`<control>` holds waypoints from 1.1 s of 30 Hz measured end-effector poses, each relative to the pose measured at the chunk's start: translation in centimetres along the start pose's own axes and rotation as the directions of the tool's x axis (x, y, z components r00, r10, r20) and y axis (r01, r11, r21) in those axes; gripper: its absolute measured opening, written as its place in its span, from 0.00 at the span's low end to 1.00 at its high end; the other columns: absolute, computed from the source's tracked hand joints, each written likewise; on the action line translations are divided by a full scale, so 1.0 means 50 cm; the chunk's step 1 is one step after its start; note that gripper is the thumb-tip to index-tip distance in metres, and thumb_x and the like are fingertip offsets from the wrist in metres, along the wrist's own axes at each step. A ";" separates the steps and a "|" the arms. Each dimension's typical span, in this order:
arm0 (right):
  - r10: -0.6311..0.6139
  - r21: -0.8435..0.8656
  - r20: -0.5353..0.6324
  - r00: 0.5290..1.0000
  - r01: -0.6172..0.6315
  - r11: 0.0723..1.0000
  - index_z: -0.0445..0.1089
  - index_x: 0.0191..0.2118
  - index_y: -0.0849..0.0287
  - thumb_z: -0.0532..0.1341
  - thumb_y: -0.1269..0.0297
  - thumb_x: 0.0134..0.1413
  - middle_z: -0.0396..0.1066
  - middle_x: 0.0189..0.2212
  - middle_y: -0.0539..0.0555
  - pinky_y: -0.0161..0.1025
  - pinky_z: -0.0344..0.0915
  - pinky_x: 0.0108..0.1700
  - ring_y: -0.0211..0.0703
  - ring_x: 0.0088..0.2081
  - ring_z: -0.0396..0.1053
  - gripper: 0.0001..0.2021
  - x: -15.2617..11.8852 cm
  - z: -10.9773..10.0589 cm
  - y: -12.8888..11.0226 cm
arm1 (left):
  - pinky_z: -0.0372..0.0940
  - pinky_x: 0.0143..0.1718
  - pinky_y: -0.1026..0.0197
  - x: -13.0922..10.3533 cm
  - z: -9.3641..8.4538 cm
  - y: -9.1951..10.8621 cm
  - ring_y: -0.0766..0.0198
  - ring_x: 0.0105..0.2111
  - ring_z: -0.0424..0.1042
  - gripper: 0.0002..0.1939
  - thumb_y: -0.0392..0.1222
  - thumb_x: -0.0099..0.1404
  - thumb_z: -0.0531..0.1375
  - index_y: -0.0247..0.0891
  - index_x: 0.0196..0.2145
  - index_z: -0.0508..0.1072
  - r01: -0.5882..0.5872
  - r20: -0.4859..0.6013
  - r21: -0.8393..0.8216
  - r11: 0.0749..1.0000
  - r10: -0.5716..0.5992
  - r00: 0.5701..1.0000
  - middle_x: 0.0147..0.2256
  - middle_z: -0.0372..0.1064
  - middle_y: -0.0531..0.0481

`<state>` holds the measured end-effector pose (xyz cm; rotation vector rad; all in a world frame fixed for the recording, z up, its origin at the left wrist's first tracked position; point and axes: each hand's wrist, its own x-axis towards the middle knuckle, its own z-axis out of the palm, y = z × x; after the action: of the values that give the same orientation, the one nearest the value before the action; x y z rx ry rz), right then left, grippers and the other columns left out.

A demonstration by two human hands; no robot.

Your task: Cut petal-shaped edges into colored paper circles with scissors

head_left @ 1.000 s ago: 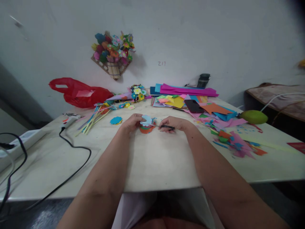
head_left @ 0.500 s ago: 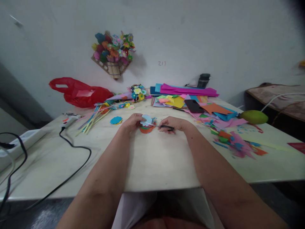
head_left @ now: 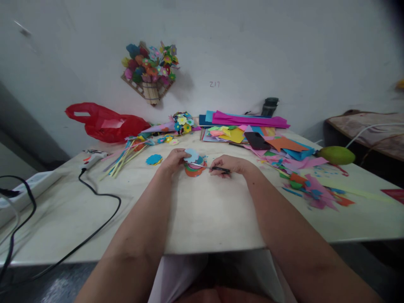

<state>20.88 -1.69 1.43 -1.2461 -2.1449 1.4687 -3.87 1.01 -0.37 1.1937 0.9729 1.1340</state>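
Between the fingers of my left hand [head_left: 176,160] is a light blue paper piece [head_left: 191,155]. My right hand [head_left: 224,165] grips black-handled scissors [head_left: 221,169], whose metal blades point left, just below the light blue piece. Whether the blades touch the paper cannot be made out. Under the blades lie stacked round paper pieces, the lowest one orange [head_left: 193,172]. Left of my left hand, a blue scalloped paper piece [head_left: 153,159] rests on a yellow one.
On the table [head_left: 214,210], a glue gun [head_left: 94,159] with a black cord, paper strips [head_left: 126,158] and a red bag [head_left: 107,124] are at left. Coloured paper [head_left: 252,122], a phone [head_left: 257,140], scraps [head_left: 315,189] and a yellow-green fruit [head_left: 337,155] are at right.
The light blue piece has moved slightly up and left with my left fingers, showing more of the stack beneath. My right hand and the scissors have barely moved.
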 end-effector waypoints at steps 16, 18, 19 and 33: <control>-0.114 0.136 -0.108 0.988 0.128 0.982 0.70 0.33 0.64 0.67 0.58 0.51 0.67 0.16 0.48 0.32 0.56 0.18 0.32 0.16 0.60 0.13 -0.017 -0.019 0.011 | 0.72 0.38 0.58 0.011 -0.013 -0.007 0.59 0.30 0.77 0.10 0.38 0.42 0.67 0.36 0.26 0.74 -0.150 -0.116 -0.057 0.987 0.143 0.983 0.27 0.75 0.49; -0.111 0.143 -0.109 0.988 0.127 0.982 0.70 0.32 0.64 0.66 0.58 0.52 0.67 0.17 0.48 0.32 0.56 0.18 0.33 0.16 0.60 0.12 -0.018 -0.019 0.011 | 0.72 0.38 0.57 0.011 -0.013 -0.008 0.58 0.31 0.77 0.10 0.38 0.42 0.67 0.36 0.26 0.73 -0.155 -0.118 -0.061 0.986 0.147 0.982 0.27 0.75 0.49; -0.111 0.144 -0.106 0.988 0.125 0.982 0.70 0.32 0.64 0.66 0.58 0.52 0.68 0.17 0.48 0.32 0.55 0.18 0.33 0.16 0.60 0.12 -0.018 -0.019 0.012 | 0.73 0.39 0.56 0.012 -0.013 -0.008 0.58 0.32 0.78 0.11 0.38 0.42 0.67 0.36 0.25 0.73 -0.160 -0.119 -0.066 0.985 0.151 0.981 0.27 0.75 0.49; -0.155 0.174 -0.161 0.975 0.183 0.968 0.67 0.27 0.62 0.65 0.50 0.51 0.70 0.19 0.51 0.31 0.52 0.17 0.33 0.17 0.63 0.18 0.006 0.001 0.014 | 0.73 0.41 0.55 0.011 0.000 -0.006 0.61 0.31 0.76 0.13 0.39 0.42 0.68 0.35 0.29 0.75 -0.180 -0.190 -0.095 0.979 0.160 0.969 0.30 0.76 0.48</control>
<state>21.02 -1.39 0.71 -1.0421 -1.9156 1.4233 -3.73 1.53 -0.66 1.1136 0.9438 1.4362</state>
